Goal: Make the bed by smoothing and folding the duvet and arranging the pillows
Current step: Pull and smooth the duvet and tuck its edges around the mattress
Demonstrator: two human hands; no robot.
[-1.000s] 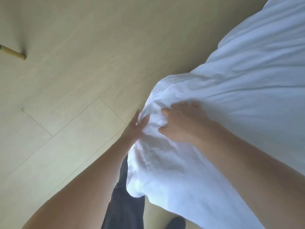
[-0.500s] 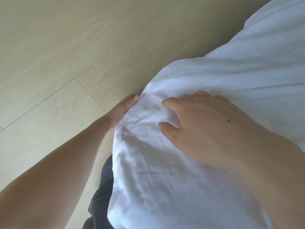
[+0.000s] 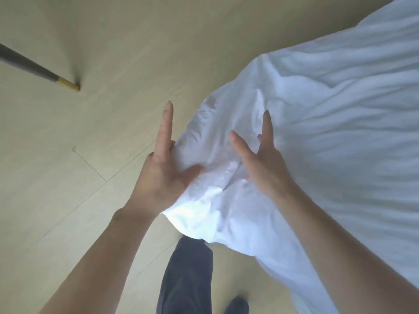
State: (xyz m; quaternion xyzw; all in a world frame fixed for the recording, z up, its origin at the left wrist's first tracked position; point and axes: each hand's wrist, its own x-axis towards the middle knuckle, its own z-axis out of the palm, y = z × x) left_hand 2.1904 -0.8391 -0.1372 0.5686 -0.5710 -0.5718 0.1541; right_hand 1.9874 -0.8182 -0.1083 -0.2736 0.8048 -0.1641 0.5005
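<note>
Your left hand (image 3: 158,175) has the corner of the white duvet (image 3: 328,137) bunched against its palm: the thumb presses into the cloth from the near side while the index finger sticks straight up past the edge, so the fabric is pinched between thumb and the base of the fingers. That hold looks meant to keep the loose corner from sliding down to the floor (image 3: 90,132). Your right hand (image 3: 263,164) lies flat on top of the same corner with its fingers straight and spread apart, pressing, not gripping; it seems to steady the cloth and flatten the creases near the edge.

Most of the duvet stretches away up and to the right, wrinkled in long folds, with its near corner hanging over your dark trouser leg (image 3: 186,275). A dark rod with a pale tip (image 3: 65,84) touches the floor well to the left. No pillows are in view, so arranging them remains to be done.
</note>
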